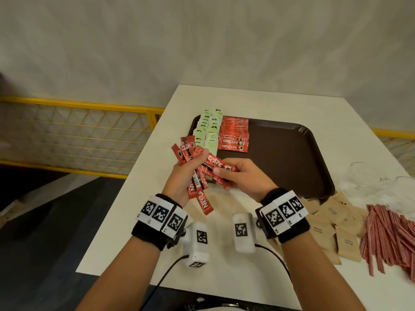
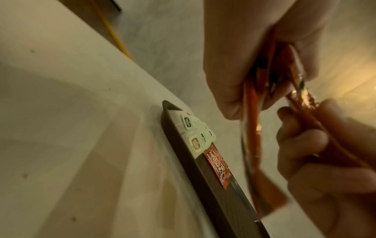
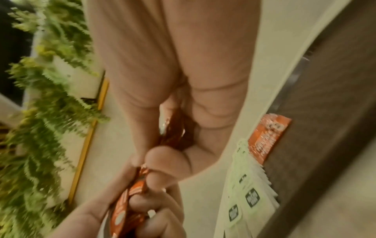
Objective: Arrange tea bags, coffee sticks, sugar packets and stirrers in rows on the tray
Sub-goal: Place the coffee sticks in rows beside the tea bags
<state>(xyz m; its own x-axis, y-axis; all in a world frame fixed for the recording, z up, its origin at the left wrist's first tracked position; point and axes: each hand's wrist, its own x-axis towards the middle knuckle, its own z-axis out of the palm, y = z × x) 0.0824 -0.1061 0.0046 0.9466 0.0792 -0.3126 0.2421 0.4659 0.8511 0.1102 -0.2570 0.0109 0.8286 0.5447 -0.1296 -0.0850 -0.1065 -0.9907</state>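
A dark brown tray (image 1: 287,151) lies on the white table (image 1: 258,277). At its left end sit two rows of green tea bags (image 1: 207,131) and one row of red coffee sticks (image 1: 233,136). My left hand (image 1: 190,169) grips a fanned bunch of red coffee sticks (image 1: 190,162) just in front of the tray's left corner. My right hand (image 1: 233,173) pinches a few coffee sticks (image 1: 213,163) from that bunch. In the left wrist view both hands hold the red sticks (image 2: 252,122) above the tray rim (image 2: 183,148). The right wrist view shows the tea bags (image 3: 250,196) blurred.
Brown sugar packets (image 1: 332,223) lie in a loose heap at the right front of the table. Red striped stirrers (image 1: 390,236) are piled at the far right. Clear glasses (image 1: 368,180) stand behind them. A yellow mesh railing (image 1: 74,135) runs to the left of the table.
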